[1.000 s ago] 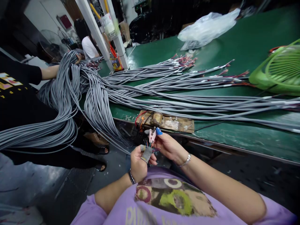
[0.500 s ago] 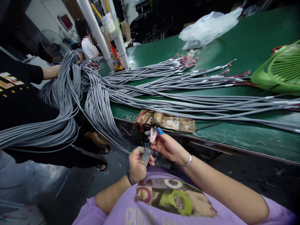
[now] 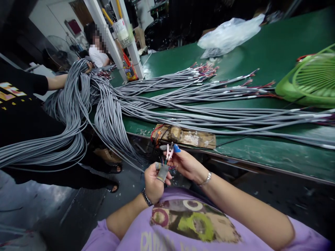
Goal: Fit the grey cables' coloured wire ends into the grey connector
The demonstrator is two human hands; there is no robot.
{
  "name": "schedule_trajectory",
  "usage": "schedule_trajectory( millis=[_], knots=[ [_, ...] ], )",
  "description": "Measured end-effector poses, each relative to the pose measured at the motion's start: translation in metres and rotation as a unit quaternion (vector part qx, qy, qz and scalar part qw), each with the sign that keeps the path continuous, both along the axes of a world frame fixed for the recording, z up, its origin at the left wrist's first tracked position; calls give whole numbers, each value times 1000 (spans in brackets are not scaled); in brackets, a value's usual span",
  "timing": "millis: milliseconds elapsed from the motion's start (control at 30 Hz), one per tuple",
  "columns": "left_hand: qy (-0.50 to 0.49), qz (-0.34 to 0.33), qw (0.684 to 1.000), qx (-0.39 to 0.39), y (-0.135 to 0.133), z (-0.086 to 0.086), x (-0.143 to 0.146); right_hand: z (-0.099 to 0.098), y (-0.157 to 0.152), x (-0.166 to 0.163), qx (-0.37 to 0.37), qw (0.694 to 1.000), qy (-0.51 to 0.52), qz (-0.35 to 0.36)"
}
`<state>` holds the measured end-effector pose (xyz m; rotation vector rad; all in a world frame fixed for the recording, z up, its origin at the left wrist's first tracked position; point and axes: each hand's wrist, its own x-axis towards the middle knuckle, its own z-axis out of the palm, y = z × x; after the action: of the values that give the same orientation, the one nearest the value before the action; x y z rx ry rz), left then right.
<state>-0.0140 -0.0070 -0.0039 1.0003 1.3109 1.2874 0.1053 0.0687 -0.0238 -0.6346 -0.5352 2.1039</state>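
My left hand [image 3: 154, 183] is closed around thin coloured wires [image 3: 163, 161] that fan up past its fingertips. Grey wrapping covers its thumb and a finger. Close against those wires, my right hand [image 3: 184, 164], with blue tape on one fingertip, grips a small pale pink clip [image 3: 169, 152]. The clip's tip reaches toward the dark device at the bench edge; whether they touch is unclear. Just beyond the hands, a wooden board [image 3: 193, 137] carrying a brownish cylinder [image 3: 175, 133] and red and black leads lies on the bench edge.
Long bundles of grey cables [image 3: 162, 104] cross the green bench [image 3: 288, 153] and hang over its left edge. A co-worker's arm [image 3: 57, 82] holds a looped bundle at left. A green fan [image 3: 300, 80] stands at right, a plastic bag [image 3: 231, 35] farther back.
My right hand and the pink clip have shifted slightly left, and the clip has turned more side-on. My left hand stays nearly in place, still gripping the wires. The view has shifted slightly.
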Motion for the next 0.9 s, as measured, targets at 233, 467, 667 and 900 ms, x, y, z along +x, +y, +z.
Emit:
schedule_trajectory(
  millis=[233,467,667,900],
  knots=[
    [3,-14,1000,-19,4,-2,3,0,1,-3,-11,1000,8,-8],
    [12,-21,1000,-6,-1,-2,-2,3,-2,0,-14,999,30,16],
    [71,-9,996,47,-5,1,-8,6,-7,3,36,999,14,3],
    [134,-2,987,84,2,-1,-6,7,-8,2,-5,1000,-5,-3]
  ],
)
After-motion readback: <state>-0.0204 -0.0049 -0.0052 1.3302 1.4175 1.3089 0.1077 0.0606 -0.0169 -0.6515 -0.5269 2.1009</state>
